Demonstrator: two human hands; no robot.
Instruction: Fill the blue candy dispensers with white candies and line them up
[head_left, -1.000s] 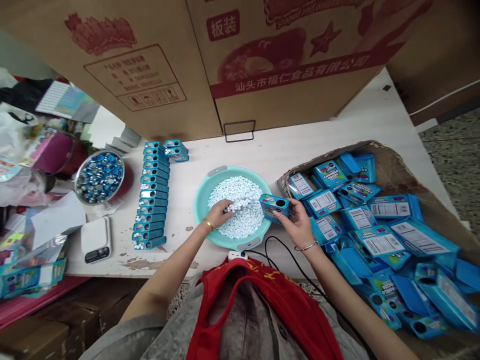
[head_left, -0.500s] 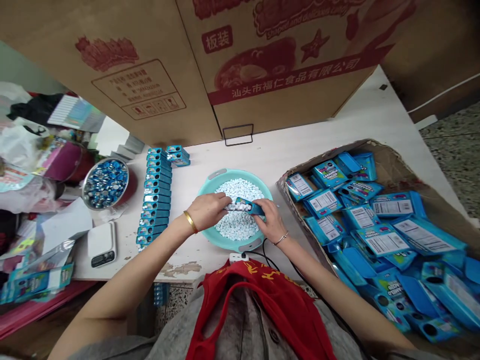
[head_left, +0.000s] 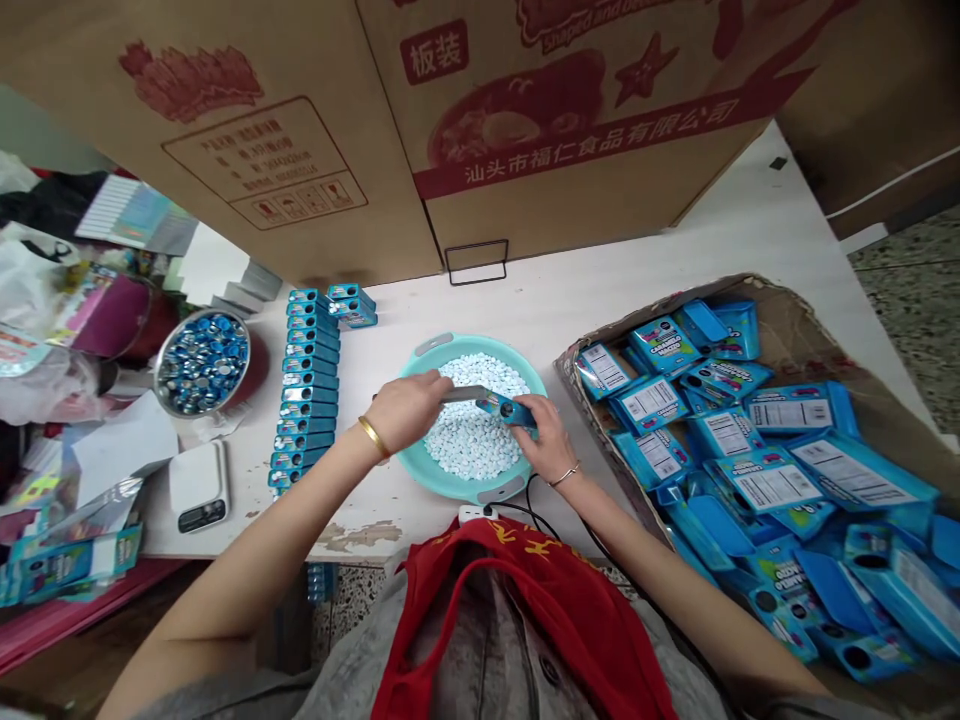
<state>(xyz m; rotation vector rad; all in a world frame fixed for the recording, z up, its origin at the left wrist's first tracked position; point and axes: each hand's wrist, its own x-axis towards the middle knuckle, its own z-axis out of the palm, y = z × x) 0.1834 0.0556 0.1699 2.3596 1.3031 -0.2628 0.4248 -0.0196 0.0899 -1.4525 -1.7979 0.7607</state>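
My left hand [head_left: 407,412] is closed around a narrow grey scoop [head_left: 466,393], which reaches across to a small blue candy box [head_left: 504,408]. The scoop's far end touches or lies just over the box's top. With its fingers wrapped round that box, my right hand [head_left: 547,440] keeps it tilted, a round dark hole showing in it. Both hands are above a turquoise basin [head_left: 411,462] full of small white candies [head_left: 469,450]. The scoop's inside is hidden from this angle.
Blue boxes [head_left: 309,378] stand in a row left of the basin. A metal bowl [head_left: 160,372] holds blue and silver pieces, near a white scale [head_left: 196,480]. At right, a cardboard tray [head_left: 574,395] holds many blue boxes. Large cartons [head_left: 300,250] stand behind.
The scoop, which showed white candies along it before, is now turned and shows its grey side. The blue box has tilted, and its round hole faces up more.
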